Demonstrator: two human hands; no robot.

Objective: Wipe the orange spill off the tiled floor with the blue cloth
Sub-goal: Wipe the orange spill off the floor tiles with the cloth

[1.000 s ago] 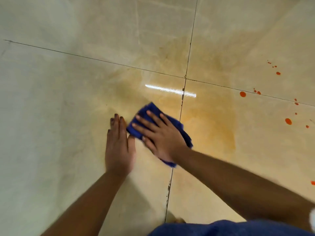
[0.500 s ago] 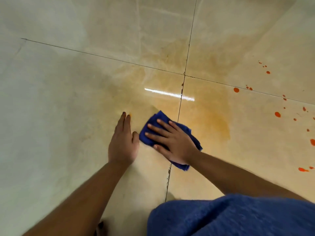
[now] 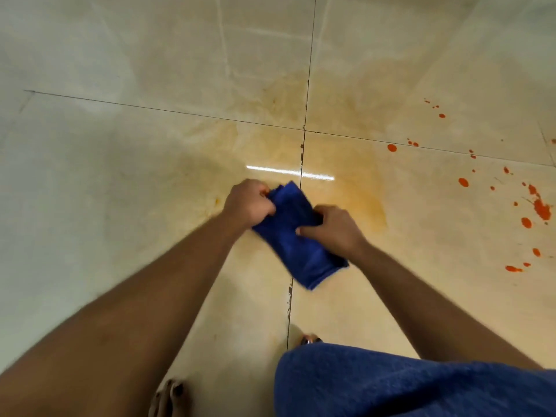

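Nearest me are my bare toes (image 3: 168,397) and the blue fabric over my knee (image 3: 406,383), with the tiled floor (image 3: 90,191) spreading out ahead. Just beyond, both my hands hold the blue cloth (image 3: 298,236). My left hand (image 3: 248,203) has its fingers curled round the far upper corner; my right hand (image 3: 329,228) pinches its right edge. The cloth's long axis runs diagonally, from far-left by my left hand to near-right, where its free corner hangs past my right wrist. I judge I am refolding it for a clean face.

Half a second ago my right palm lay flat on the cloth and my left hand lay flat on the tile beside it; now both grip it.

Farther on, the orange spill (image 3: 361,203) is a pale smear just right of my right hand. The orange droplets (image 3: 540,207) lie well apart to the far right, so my right hand is the nearer one for them.
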